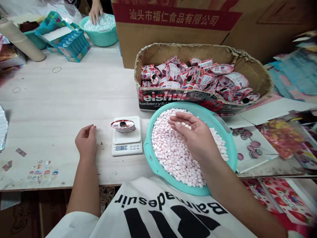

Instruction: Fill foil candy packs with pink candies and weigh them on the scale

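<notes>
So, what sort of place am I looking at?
Probably a small sweet-packing workshop: a rounded turquoise plastic basin holds pale pink candy-like pellets, a white digital scale bears one red-and-white packet, and a worn brown cardboard box is heaped with similar packets.

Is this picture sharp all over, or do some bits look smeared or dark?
Head view: the scale and right hand look fairly crisp; the blue packaging at the right edge looks smeared; the upper right corner darkens; soft light falls on the table.
</notes>
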Motion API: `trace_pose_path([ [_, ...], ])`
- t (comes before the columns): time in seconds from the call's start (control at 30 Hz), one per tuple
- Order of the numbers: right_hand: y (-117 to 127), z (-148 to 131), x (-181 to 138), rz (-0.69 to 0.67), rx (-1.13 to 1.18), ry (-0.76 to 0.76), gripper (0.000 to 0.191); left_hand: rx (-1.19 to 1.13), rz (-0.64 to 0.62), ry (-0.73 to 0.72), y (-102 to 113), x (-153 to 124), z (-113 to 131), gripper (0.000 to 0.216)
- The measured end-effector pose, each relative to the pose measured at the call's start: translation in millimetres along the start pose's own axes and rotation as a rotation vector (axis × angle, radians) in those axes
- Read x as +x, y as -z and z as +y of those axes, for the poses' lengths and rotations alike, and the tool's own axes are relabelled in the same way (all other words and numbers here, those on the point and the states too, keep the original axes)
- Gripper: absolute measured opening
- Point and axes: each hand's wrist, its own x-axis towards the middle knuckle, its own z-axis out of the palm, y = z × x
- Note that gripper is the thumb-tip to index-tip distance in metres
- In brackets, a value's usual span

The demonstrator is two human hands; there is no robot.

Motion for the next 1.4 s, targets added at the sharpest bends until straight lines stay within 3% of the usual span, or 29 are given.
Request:
trace_pose_path([
  [0.13,9,6,2,-0.066,-0.549,0.261,0.018,0.005,-0.002,-0.002,1,-1,2,0.034],
  [0.23,13,7,5,-0.093,-0.679,0.297,0.022,0.010,-0.001,-0.001,1,-2,5,0.035],
  [0.47,19,5,8,-0.097,-0.755,0.309,0.023,0.020,0.024,0.031,0,-2,5,0.034],
  [0.63,20,-2,7,-0.117,-0.853,0.245,0.006,0.010,0.011,0.010,0,-2,6,0.033],
  [0.9,23,-9,-2,-0.210,-0.879,0.362,0.017,-0.014,0.008,0.068,1,-4,10,0.031],
  [1.1,51,-6,-13,-0.303,-0.986,0.413,0.036,0.017,0.043,0.063,1,-4,11,0.029],
  [1.2,66,-11,-19,-0.270,-1.019,0.417,0.044,0.029,0.050,0.078,1,-6,17,0.028],
  [1.4,67,-15,-22,-0.280,-1.075,0.419,0.037,0.089,0.012,0.073,2,-10,19,0.029],
])
